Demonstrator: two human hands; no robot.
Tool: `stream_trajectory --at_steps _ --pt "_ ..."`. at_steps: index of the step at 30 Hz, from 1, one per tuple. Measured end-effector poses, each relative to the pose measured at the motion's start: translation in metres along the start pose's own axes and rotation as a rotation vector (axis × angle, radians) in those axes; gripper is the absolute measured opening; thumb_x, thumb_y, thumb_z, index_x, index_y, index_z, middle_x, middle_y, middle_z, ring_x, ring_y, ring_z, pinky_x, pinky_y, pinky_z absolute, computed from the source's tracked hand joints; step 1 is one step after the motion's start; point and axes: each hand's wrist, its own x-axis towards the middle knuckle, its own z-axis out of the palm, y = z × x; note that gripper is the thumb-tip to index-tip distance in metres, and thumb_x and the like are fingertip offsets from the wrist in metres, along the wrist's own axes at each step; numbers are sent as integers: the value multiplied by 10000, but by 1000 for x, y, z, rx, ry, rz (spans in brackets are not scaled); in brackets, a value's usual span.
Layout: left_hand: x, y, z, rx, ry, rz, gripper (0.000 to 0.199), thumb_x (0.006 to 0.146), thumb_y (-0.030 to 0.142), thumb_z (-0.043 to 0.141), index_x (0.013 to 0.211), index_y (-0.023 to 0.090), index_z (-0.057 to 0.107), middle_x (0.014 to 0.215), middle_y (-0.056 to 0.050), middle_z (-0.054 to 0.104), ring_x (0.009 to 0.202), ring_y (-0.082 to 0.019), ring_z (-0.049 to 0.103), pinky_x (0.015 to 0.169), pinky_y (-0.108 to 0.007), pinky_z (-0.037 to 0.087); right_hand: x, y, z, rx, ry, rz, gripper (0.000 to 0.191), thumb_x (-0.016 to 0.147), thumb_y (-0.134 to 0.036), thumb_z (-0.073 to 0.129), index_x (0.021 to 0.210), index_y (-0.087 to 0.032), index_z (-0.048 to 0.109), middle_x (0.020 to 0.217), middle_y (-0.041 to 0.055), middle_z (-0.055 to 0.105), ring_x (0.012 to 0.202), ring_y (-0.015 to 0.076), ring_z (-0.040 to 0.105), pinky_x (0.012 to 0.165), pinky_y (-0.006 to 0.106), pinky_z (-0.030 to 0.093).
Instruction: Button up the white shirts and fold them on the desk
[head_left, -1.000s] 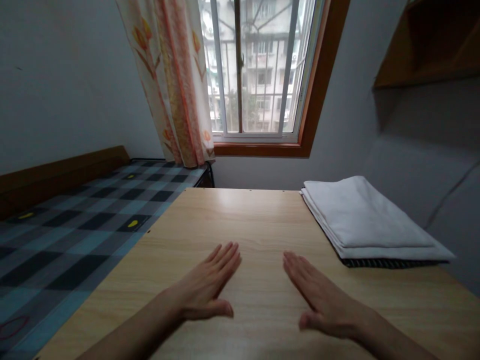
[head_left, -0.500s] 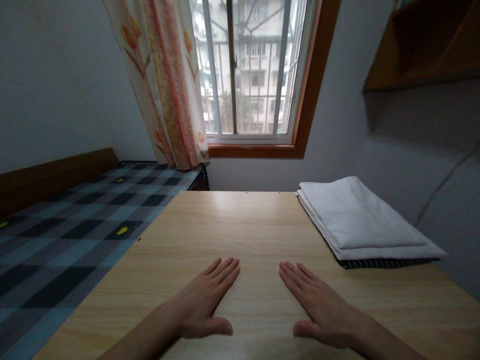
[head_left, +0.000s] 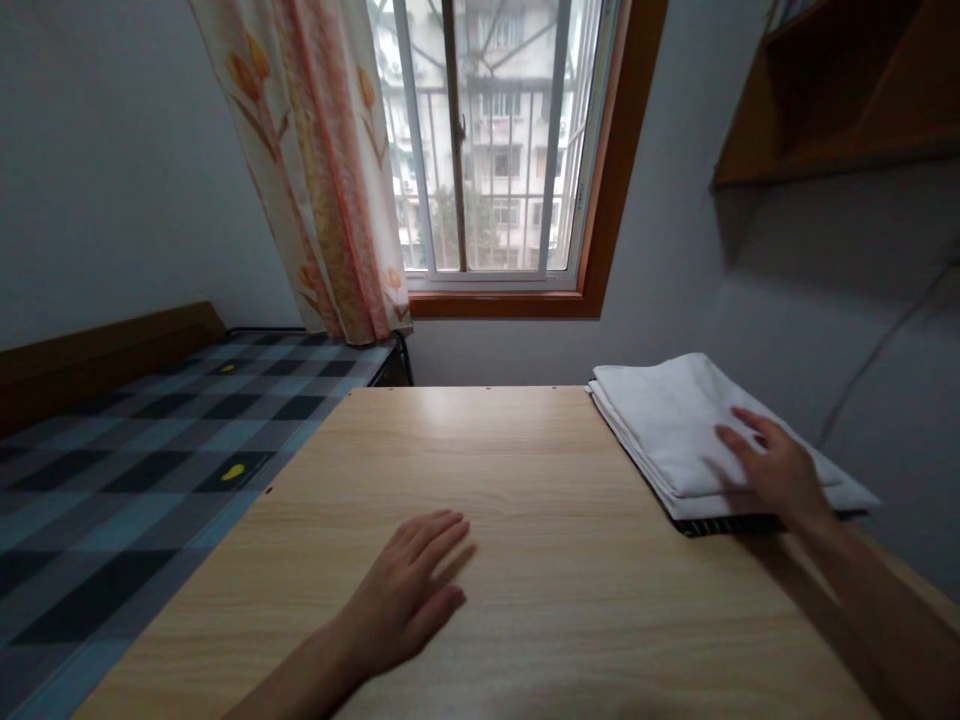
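A folded white cloth [head_left: 667,430] lies in a stack at the right of the wooden table [head_left: 480,460], with a black ribbed item [head_left: 697,525] showing beneath its front edge. Over the cloth's right part is my right hand [head_left: 780,465], thumb and fingers apart and curving down; whether it touches the fabric I cannot tell. My left hand [head_left: 412,585] hovers just above or rests lightly on the bare wood at the centre left. Its thumb is spread from the fingers and it holds nothing.
A bed with a checked cover [head_left: 187,440] runs along the table's left side. Beyond the table hang a flowered curtain [head_left: 322,180] and a window with a wooden frame [head_left: 517,305]. A wooden shelf [head_left: 847,120] juts from the wall at the upper right.
My right hand has left the tabletop and moved right and forward over the white cloth. My left hand, flat before, has lifted and turned slightly. The view has shifted a little.
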Motion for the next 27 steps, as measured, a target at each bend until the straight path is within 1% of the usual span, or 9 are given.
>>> stream_trajectory --at_steps 2,5,8,12,17,20,22,24,27 --pt "2 0 0 -4 3 -2 543 905 302 527 1430 319 386 1406 -69 508 1288 -272 462 1068 -467 398 43 30 -7 -262 118 84 761 797 -607 541 1315 -51 506 1265 262 564 1170 408 521 934 515 433" --pt "5 0 -2 7 -25 -2 467 908 290 524 1371 309 462 1380 -59 534 1270 -265 474 1067 -458 400 77 62 -2 -463 -60 195 630 790 -594 561 1122 -63 634 1080 249 655 999 374 622 811 445 474" --pt "5 0 -2 25 -8 -10 476 908 282 526 1377 293 444 1385 -65 527 1277 -259 462 1070 -451 398 83 69 9 -564 -160 162 414 860 -509 485 891 -142 675 978 194 688 905 336 644 728 399 453" --pt "4 -2 1 8 22 -22 511 902 293 529 1400 293 417 1373 -70 533 1264 -259 473 1064 -449 407 80 49 10 -509 -153 106 248 841 -340 506 730 -155 628 849 191 681 821 314 630 703 385 416" --pt "5 -4 1 -15 14 -74 491 904 305 523 1389 291 441 1374 -86 526 1270 -274 468 1063 -466 409 80 -11 -8 -268 78 26 338 942 -374 305 903 -147 554 922 169 638 837 235 576 703 322 410" --pt "4 -5 1 -92 26 -123 484 898 331 532 1375 284 466 1379 -98 520 1270 -280 470 1069 -468 404 51 -66 -7 41 263 -309 274 928 -425 354 845 -200 486 799 70 575 741 195 526 675 307 407" --pt "2 -4 3 -229 48 -212 498 890 362 544 1375 277 468 1387 -107 512 1267 -276 477 1075 -458 397 10 -99 7 203 358 -596 242 911 -414 407 769 -223 451 717 24 516 668 183 484 634 314 396" --pt "1 -2 7 -477 80 -367 538 883 422 553 1389 270 448 1408 -115 493 1278 -276 474 1070 -450 397 -45 -120 32 221 251 -935 221 916 -331 416 727 -226 461 699 16 517 653 178 473 644 324 397" --pt "7 0 15 -979 164 -621 625 873 598 483 1404 273 427 1436 -111 473 1289 -294 468 995 -445 451 -125 -125 69 162 -90 -1283 203 905 -274 434 729 -225 523 673 18 559 667 197 490 716 376 417"
